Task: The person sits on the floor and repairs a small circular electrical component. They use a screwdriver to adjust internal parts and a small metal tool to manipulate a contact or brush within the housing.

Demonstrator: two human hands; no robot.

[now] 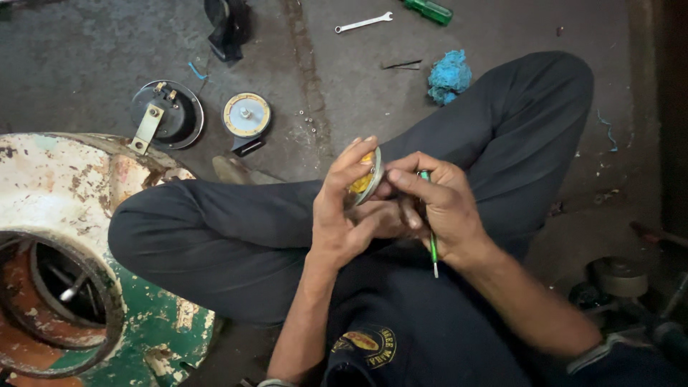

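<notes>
Metal-rimmed round disc (367,179), yellow inner face.

Your left hand (344,208) hides most of the disc (367,178); your right hand (437,211) covers the green tool's (432,244) middle.

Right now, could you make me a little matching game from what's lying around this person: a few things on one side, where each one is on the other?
Things:
1. spanner
2. blue rag
3. round disc
4. thin green tool

Places:
A. in the right hand
B. on the floor by the raised knee
C. between the fingers of the left hand
D. on the floor at the top, beside a green handle

Pairs: 1-D, 2-B, 3-C, 4-A
</notes>
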